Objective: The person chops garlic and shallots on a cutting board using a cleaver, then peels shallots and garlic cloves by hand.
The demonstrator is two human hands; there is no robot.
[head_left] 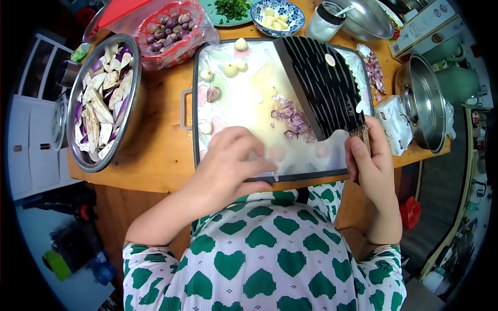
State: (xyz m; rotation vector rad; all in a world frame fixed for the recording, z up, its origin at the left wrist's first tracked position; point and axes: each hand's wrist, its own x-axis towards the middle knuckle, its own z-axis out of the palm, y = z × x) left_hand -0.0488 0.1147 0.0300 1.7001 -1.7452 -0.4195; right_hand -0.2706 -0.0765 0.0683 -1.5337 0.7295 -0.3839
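Note:
My right hand (pixel 371 155) is wrapped round the handle of a wide black cleaver (pixel 324 85), its blade tilted over the right part of the cutting board (pixel 244 109). Chopped purple shallot (pixel 293 119) lies beside the blade's left edge. Over the board's front edge is my left hand (pixel 228 166), fingers bent and apart, with a small clear scrap near its fingertips. Peeled cloves or small onions (pixel 231 69) rest at the board's upper left, and a purplish shallot (pixel 213 94) sits below them.
A steel bowl of cut eggplant (pixel 134 103) stands left. Behind are a red basket of shallots (pixel 142 39), a blue-patterned bowl of garlic (pixel 298 23), chopped greens (pixel 232 9) and a jar (pixel 322 26). On the right are shallot peels (pixel 374 72), a white packet (pixel 394 124) and a steel pan (pixel 428 103).

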